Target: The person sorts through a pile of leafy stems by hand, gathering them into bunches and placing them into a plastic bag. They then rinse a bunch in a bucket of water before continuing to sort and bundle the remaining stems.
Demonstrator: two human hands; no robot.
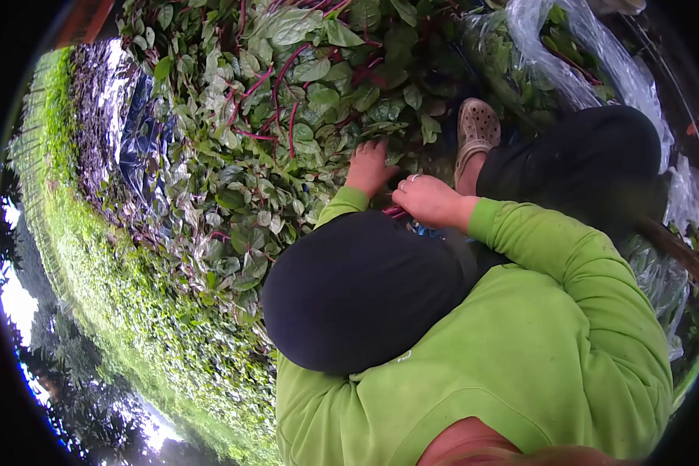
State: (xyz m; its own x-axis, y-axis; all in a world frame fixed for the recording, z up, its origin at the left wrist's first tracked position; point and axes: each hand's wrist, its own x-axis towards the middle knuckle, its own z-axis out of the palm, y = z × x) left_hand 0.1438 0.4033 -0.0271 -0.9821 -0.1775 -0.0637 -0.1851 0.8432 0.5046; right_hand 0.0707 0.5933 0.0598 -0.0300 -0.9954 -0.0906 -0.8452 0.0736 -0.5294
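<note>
My left hand (pixel 371 168) rests on a heap of leafy greens (pixel 303 85), thumb held apart from the fingers and fingertips among the leaves. Close to its right, my right hand (pixel 431 202) is closed around reddish-purple stems (pixel 396 212), with a ring on one finger. Both hands are between my knees, just beyond the dark-clothed left knee (pixel 365 295). Long magenta stems (pixel 286 78) lie across the top of the heap. A small bit of blue shows under my right hand; what it is cannot be made out.
A brown clog (pixel 478 128) is on my foot, beside the heap. Clear plastic sheeting (pixel 598 54) lies at the upper right, with more plastic (pixel 660 287) below. A dark blue sheet (pixel 140 140) lies left of the heap. Green plants and trees stretch along the left.
</note>
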